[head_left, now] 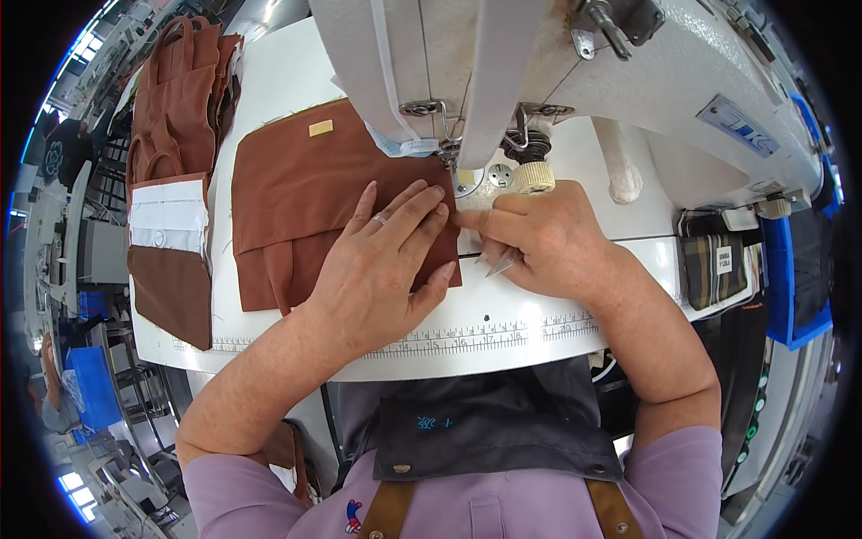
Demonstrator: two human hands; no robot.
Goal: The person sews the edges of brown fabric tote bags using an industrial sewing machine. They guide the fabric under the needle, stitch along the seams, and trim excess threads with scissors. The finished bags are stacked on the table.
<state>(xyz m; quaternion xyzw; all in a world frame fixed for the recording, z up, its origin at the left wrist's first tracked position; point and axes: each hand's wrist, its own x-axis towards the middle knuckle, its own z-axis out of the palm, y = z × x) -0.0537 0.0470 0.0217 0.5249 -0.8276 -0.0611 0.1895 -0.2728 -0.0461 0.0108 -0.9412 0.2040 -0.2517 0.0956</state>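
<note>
Across the middle, a white worktop [431, 362], with a ruler scale [458, 341] of black tick marks and numerals printed along the near edge. Above, at the right, a white sewing machine [687, 85], with the needle area over the panel's right edge. Below the worktop, a dark grey apron [503, 454] over a mauve shirt. At far right, a blue bin [802, 331]. At far left on the worktop, a stack of brown leather-like pieces [180, 85] with looped handles. Between stack and needle area, flat on the worktop, a brown panel [278, 211] with a strap [280, 269] running down the lower left part. Beside the machine's base, a folded checked cloth [699, 286].

On the panel, the left hand [377, 256], open and palm down, fingertips near the right edge. Just beyond that edge, the right hand [548, 238], index finger stretched to the panel's border, other fingers curled around a pointed metal tool [503, 262].

On the machine arm, a blue-grey nameplate [739, 126] with large pale letters. On the checked cloth, a white label [724, 260] with dark capitals. Near the panel's top, a gold rectangular patch [321, 128], any marking too small to read. On the apron, light blue embroidered characters [435, 422]. On a left finger, a ring [381, 219].
</note>
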